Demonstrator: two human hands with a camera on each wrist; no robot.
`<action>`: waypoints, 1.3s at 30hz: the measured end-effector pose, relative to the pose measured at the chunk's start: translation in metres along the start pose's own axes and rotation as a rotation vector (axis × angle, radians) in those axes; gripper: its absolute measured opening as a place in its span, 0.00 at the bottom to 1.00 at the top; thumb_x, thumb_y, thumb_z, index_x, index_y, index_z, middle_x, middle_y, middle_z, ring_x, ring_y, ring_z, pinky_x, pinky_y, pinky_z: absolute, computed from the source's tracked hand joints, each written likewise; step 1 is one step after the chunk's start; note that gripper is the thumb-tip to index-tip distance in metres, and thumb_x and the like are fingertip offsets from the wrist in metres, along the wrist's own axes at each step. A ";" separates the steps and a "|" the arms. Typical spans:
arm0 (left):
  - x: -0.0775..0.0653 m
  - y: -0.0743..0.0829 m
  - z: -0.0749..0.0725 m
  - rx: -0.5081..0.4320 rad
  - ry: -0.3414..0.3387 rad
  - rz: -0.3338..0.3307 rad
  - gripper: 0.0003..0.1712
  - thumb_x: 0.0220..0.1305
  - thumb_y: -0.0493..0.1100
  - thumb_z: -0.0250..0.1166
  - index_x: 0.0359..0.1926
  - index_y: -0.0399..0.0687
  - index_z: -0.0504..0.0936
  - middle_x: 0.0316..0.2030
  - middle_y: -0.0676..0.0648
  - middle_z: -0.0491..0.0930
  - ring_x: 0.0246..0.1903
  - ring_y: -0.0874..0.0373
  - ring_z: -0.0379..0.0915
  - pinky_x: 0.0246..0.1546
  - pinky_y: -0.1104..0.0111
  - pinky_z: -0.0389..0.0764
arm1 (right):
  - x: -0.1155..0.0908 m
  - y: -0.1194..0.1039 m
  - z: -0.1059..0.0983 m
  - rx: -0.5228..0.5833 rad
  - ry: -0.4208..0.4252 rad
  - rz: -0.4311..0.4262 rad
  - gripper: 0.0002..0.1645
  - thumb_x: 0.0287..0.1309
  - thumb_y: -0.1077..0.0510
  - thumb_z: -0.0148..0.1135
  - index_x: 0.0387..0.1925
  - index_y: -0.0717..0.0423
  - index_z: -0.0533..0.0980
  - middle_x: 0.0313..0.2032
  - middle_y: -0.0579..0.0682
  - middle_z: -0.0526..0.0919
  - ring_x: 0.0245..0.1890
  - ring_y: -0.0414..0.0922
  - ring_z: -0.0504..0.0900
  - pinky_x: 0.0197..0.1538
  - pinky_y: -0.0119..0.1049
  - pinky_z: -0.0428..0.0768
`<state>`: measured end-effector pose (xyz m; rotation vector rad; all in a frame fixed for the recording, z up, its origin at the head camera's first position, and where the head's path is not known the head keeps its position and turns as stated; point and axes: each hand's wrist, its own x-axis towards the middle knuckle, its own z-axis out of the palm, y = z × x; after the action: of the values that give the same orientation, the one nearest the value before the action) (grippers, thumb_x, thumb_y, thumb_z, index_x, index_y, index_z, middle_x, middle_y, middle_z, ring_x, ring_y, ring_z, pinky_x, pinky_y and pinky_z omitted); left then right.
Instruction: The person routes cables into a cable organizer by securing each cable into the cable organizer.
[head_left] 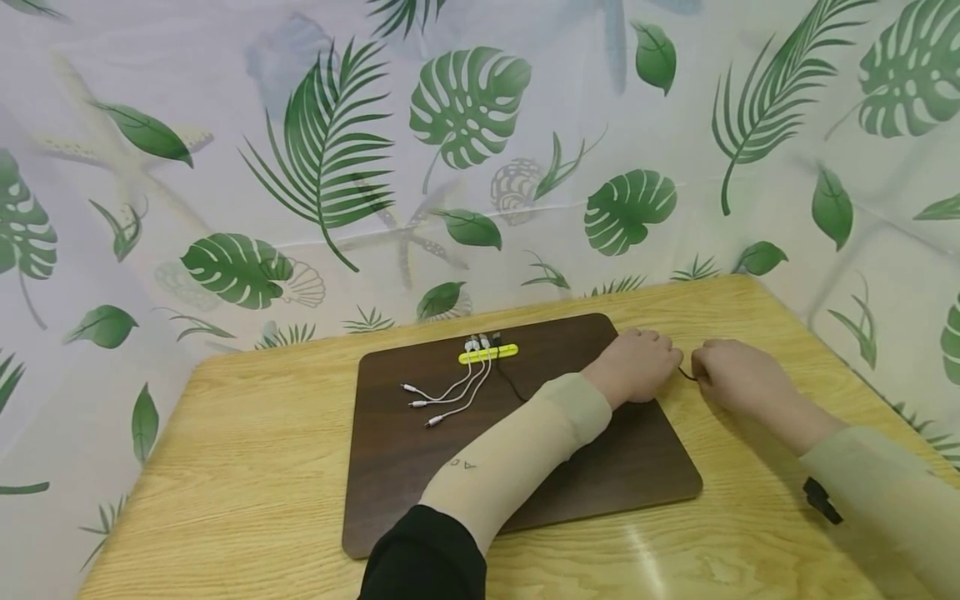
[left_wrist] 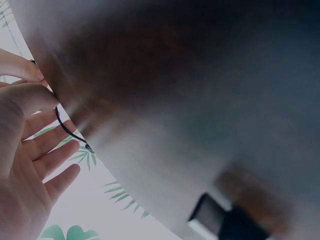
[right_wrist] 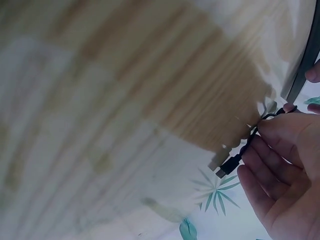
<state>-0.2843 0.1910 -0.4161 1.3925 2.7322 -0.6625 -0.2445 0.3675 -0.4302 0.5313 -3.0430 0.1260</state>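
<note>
My left hand (head_left: 637, 364) reaches across the dark brown board to its right edge. In the left wrist view its thumb and forefinger pinch a thin black cable (left_wrist: 62, 123), the other fingers spread. Over the wooden table just beyond the board, my right hand (head_left: 738, 375) pinches the black cable (right_wrist: 246, 146) near its end; a small black plug (right_wrist: 229, 166) sticks out past the fingers. A short stretch of cable spans the gap between both hands. Another black stretch runs from the yellow cable holder (head_left: 487, 356) and disappears under my left forearm.
Several white cables (head_left: 457, 402) sit in the yellow holder, their loose plugs lying to the left on the brown board (head_left: 420, 475). The board lies on a light wooden table (head_left: 247, 467). A leaf-printed cloth (head_left: 465, 233) hangs behind and at the sides.
</note>
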 end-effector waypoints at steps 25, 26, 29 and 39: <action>-0.007 -0.004 0.005 -0.057 0.157 0.020 0.13 0.85 0.43 0.51 0.54 0.64 0.81 0.41 0.59 0.84 0.34 0.65 0.71 0.38 0.71 0.76 | -0.002 -0.016 -0.007 -0.037 0.020 -0.072 0.12 0.53 0.64 0.69 0.23 0.56 0.73 0.24 0.49 0.74 0.23 0.44 0.70 0.26 0.40 0.70; -0.007 -0.005 0.005 -0.064 0.158 0.017 0.13 0.85 0.43 0.51 0.54 0.64 0.81 0.40 0.59 0.83 0.33 0.65 0.70 0.38 0.71 0.75 | -0.002 -0.017 -0.007 -0.042 0.023 -0.078 0.12 0.53 0.64 0.70 0.23 0.56 0.73 0.23 0.49 0.74 0.23 0.44 0.70 0.26 0.40 0.70; -0.009 -0.006 0.005 -0.082 0.156 0.003 0.14 0.84 0.43 0.52 0.55 0.65 0.81 0.41 0.60 0.84 0.34 0.65 0.71 0.39 0.72 0.76 | -0.003 -0.020 -0.007 -0.043 0.022 -0.084 0.14 0.54 0.64 0.69 0.23 0.54 0.70 0.23 0.48 0.72 0.23 0.44 0.68 0.27 0.38 0.67; -0.014 -0.013 -0.003 -0.065 0.183 -0.040 0.13 0.83 0.43 0.54 0.54 0.67 0.82 0.45 0.61 0.85 0.41 0.66 0.76 0.45 0.71 0.78 | -0.001 -0.026 -0.013 -0.043 0.090 -0.120 0.18 0.53 0.64 0.68 0.21 0.50 0.66 0.21 0.45 0.67 0.23 0.42 0.63 0.29 0.35 0.60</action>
<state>-0.2857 0.1748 -0.4055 1.4567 2.8981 -0.4644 -0.2347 0.3445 -0.4156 0.6831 -2.9104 0.0778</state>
